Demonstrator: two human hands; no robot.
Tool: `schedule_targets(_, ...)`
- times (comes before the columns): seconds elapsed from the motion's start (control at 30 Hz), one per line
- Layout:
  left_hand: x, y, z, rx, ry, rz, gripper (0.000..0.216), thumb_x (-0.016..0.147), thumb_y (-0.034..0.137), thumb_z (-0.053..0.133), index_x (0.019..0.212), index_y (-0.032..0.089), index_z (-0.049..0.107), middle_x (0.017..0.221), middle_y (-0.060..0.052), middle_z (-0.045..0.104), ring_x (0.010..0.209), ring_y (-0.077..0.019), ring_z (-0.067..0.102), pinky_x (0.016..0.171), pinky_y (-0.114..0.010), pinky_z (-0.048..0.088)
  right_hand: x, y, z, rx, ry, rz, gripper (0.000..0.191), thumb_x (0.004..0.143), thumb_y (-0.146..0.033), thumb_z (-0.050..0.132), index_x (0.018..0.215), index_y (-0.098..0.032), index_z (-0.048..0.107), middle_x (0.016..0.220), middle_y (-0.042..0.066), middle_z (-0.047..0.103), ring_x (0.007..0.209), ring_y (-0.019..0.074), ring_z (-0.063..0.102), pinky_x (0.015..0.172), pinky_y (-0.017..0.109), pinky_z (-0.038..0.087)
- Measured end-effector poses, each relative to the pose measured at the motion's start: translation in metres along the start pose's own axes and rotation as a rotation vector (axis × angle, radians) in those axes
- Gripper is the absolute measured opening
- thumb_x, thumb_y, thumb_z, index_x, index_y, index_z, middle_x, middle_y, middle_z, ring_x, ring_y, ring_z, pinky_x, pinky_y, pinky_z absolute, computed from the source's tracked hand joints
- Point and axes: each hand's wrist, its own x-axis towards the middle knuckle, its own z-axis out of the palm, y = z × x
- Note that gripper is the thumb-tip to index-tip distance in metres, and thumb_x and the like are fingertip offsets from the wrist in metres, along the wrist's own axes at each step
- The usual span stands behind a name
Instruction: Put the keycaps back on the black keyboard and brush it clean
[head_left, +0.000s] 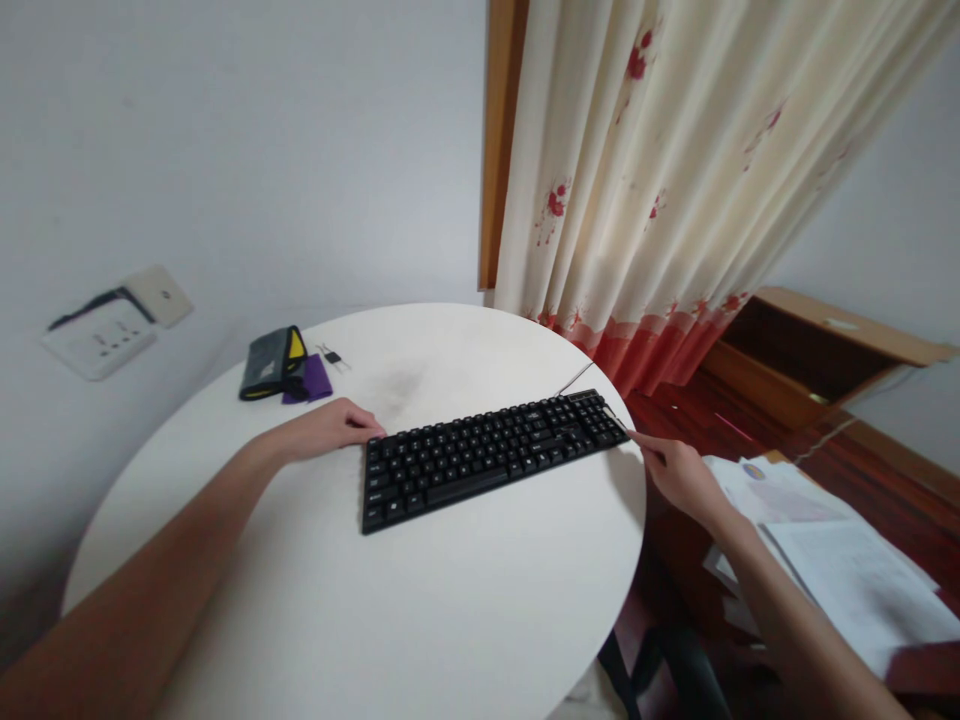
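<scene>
A black full-size keyboard [480,455] lies slanted across the white round table. My left hand [341,428] is at its far left corner, fingers closed against the edge. At the opposite end, my right hand [679,478] pinches a thin dark tool [616,419] whose light tip rests over the number pad; its exact kind is too small to make out. Behind my left hand lie a folded grey cloth with black and yellow edging [268,364] and a purple cloth [318,378]. Beside them sits a small black piece with thin metal wires [333,357].
The round table [450,610] stands near a wall with a socket [101,338]. A floral curtain [637,180] hangs behind. At right are stacked papers [847,560] and a wooden cabinet [847,325]. The keyboard's cable [576,379] runs off the table's back edge.
</scene>
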Motion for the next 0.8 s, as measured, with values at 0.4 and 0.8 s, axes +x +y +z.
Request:
schedule_targets(0.4, -0.001, 0.002, 0.000, 0.034, -0.018, 0.016, 0.038, 0.086, 0.046, 0.057, 0.090, 0.014, 0.077, 0.091, -0.002, 0.076, 0.091, -0.0247, 0.065, 0.082, -0.028, 0.046, -0.060, 0.025, -0.013, 0.048, -0.062, 0.002, 0.045, 0.094, -0.034, 0.038, 0.129, -0.025, 0.064, 0.102, 0.008, 0.075, 0.088, 0.0251, 0.070, 0.074, 0.033, 0.050)
schedule_targets(0.8, 0.000, -0.001, 0.000, 0.005, 0.003, 0.012, 0.038, 0.081, 0.052, 0.059, 0.087, 0.020, 0.080, 0.088, -0.002, 0.077, 0.087, -0.0236, 0.067, 0.077, -0.025, 0.047, -0.028, 0.012, -0.037, 0.129, 0.154, 0.088, 0.034, 0.090, -0.040, 0.042, 0.099, -0.020, 0.068, 0.083, 0.010, 0.072, 0.073, 0.0242, 0.066, 0.065, 0.032, 0.046)
